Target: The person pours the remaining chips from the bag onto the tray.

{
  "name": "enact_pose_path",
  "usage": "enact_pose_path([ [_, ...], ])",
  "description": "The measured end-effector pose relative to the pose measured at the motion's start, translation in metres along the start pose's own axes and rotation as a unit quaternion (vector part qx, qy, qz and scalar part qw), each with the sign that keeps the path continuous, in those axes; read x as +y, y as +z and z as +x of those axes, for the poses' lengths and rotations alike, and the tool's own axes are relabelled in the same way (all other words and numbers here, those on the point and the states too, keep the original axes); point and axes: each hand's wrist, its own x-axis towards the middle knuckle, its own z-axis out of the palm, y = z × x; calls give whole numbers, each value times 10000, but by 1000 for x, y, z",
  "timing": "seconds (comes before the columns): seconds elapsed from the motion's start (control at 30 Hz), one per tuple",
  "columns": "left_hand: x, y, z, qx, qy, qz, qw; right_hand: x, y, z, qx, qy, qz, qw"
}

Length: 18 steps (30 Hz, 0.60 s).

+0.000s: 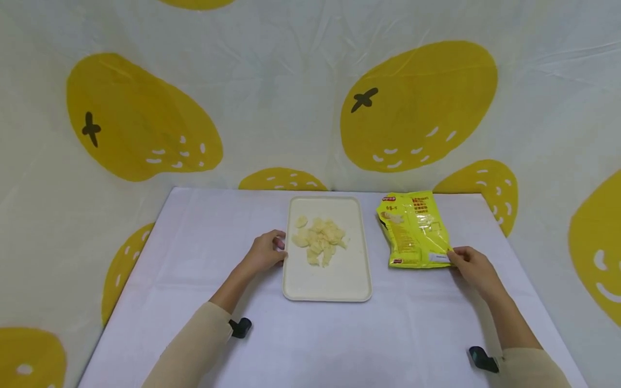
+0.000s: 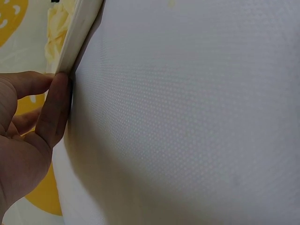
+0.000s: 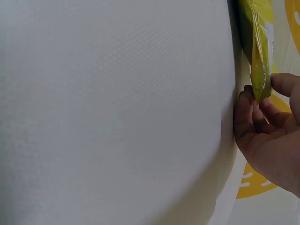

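A cream rectangular tray (image 1: 327,283) lies on the white-covered table, with a loose heap of pale yellow potato chips (image 1: 320,237) on it. My left hand (image 1: 266,252) pinches the tray's left rim; in the left wrist view the thumb and fingertips meet at the edge of the tray (image 2: 77,40). To the right of the tray lies a yellow chip bag (image 1: 414,231), its printed side up. My right hand (image 1: 475,267) holds the bag's near right corner. Seen from the right wrist, the thumb is against one face of the bag (image 3: 262,56), with fingers curled beneath the corner.
White cloth (image 1: 310,345) covers the table. Behind the table and at its sides hangs a pale curtain (image 1: 281,108) printed with large yellow fruits. A dark device (image 1: 240,327) sits at the left wrist, and another (image 1: 482,359) at the right.
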Motion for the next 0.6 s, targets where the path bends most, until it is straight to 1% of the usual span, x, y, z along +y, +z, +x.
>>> enact_pose_path([
  [0.17, -2, 0, 0, 23, 39, 33, 10000, 2, 2, 0, 86, -101, 51, 9999],
  [0.37, -3, -2, 1, -49, -16, 66, 10000, 0, 3, -3, 125, -24, 127, 9998],
  [0.6, -2, -3, 6, -94, -6, -114, 9999, -1, 3, -2, 62, -24, 162, 9998],
])
